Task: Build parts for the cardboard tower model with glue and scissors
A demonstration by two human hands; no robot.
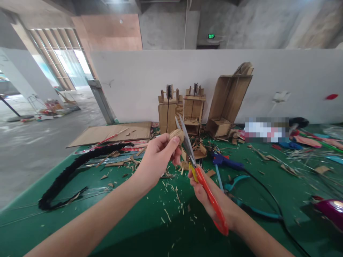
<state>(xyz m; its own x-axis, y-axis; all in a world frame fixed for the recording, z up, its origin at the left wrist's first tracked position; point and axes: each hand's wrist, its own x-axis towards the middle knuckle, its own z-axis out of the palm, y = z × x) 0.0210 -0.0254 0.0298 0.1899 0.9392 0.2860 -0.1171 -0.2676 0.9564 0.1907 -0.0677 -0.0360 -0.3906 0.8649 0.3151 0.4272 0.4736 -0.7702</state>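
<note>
Left hand (158,157) is raised above the green worktop (150,228), its grip closed around a small round cardboard piece (177,136) pinched between thumb and fingertips. The piece sits at the top of the hand, held in the air just in front of the cardboard models.

Right hand (207,194) has its grip closed on the orange handles of a pair of scissors (199,175). The blades are slightly parted and point up and away — they pass just beside the cardboard piece on its right, and contact cannot be confirmed.

Surroundings: fine cardboard shavings (174,200) are scattered on the worktop beneath both hands. A black braided cord (72,169) lies curved along the left side. A blue glue gun (226,162) rests just right of the scissors, with a black cable running from it. Two small cardboard models (182,110) and a taller open cardboard box (227,103) stand against the white partition. A flat cardboard sheet (112,132) lies at the far left edge.
</note>
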